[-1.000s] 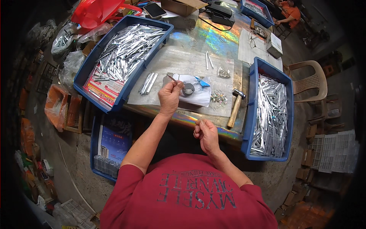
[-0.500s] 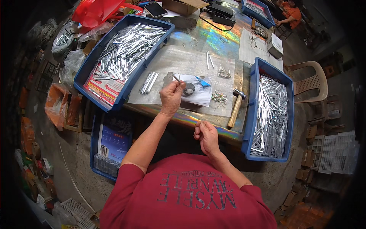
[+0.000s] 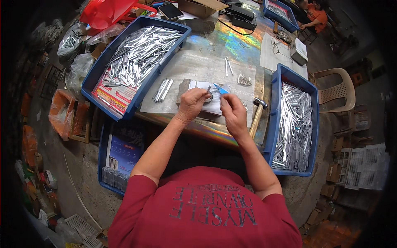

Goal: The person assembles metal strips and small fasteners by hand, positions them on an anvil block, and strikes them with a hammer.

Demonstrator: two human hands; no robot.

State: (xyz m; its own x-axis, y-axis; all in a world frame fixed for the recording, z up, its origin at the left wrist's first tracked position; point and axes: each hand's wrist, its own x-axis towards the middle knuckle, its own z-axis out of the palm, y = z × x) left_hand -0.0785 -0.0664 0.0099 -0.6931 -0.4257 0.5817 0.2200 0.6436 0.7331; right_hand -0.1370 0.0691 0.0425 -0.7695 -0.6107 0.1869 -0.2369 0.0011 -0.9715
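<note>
My left hand [image 3: 192, 105] is closed on a slim grey metal rod [image 3: 209, 89], whose tip shows past the fingers above a white pad [image 3: 200, 85]. Beside it my right hand [image 3: 234, 112] is closed in a pinch at the pad's right side; anything between its fingertips is too small to make out. A blue pointed scrap [image 3: 221, 89] lies just beyond those fingertips. Partly hidden by the left hand is a small round dark dish [image 3: 210, 98]. Several silver rods [image 3: 163, 90] lie in a row to the left, and two thin rods [image 3: 227, 66] lie farther back.
Blue bins of silver rods stand left [image 3: 87, 87] and right [image 3: 271, 136]. A wooden-handled hammer [image 3: 256, 120] lies by the right bin. Small metal parts [image 3: 244, 79] sit on the mat. A plastic chair [image 3: 337, 89] is at right; a person in orange [image 3: 317, 18] sits far right.
My right hand has moved up and forward from the table's front edge to the pad. My left hand has turned, bringing the rod's tip to the right, near the right hand's fingertips.
</note>
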